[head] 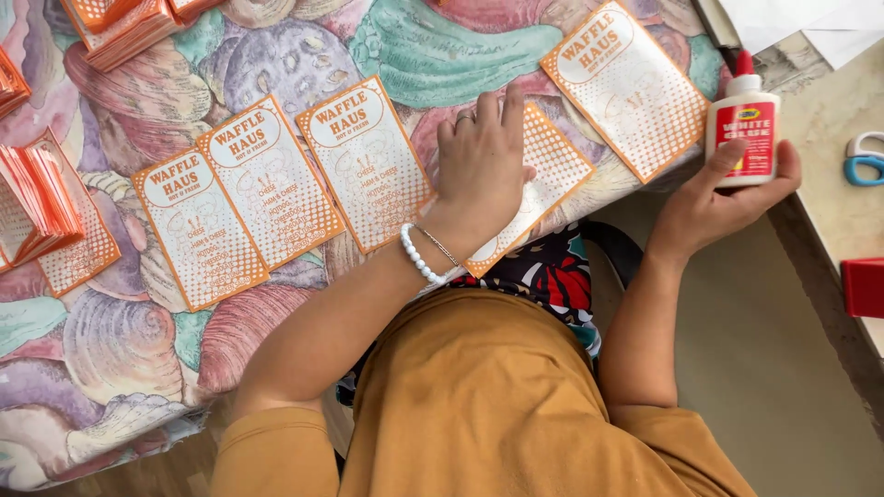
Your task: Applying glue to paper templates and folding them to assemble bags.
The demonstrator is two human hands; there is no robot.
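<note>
My left hand (481, 158) lies flat, fingers together, pressing down on an orange-and-white printed paper bag (555, 168) at the table's near edge. A white bead bracelet circles that wrist. My right hand (720, 204) grips a white glue bottle (742, 127) with a red cap and red label, upright, beyond the table's right corner. Three more flat bags of the same print (366, 161) (271, 179) (201, 228) lie in an overlapping row to the left of my left hand. Another bag (624, 85) lies tilted between my hands, further back.
A shell-patterned cloth (110, 340) covers the table. Stacks of folded orange bags sit at the left edge (37, 198) and top left (120, 28). On a beige counter (829, 110) to the right are blue-handled scissors (864, 158), a red box (864, 287) and white paper (801, 23).
</note>
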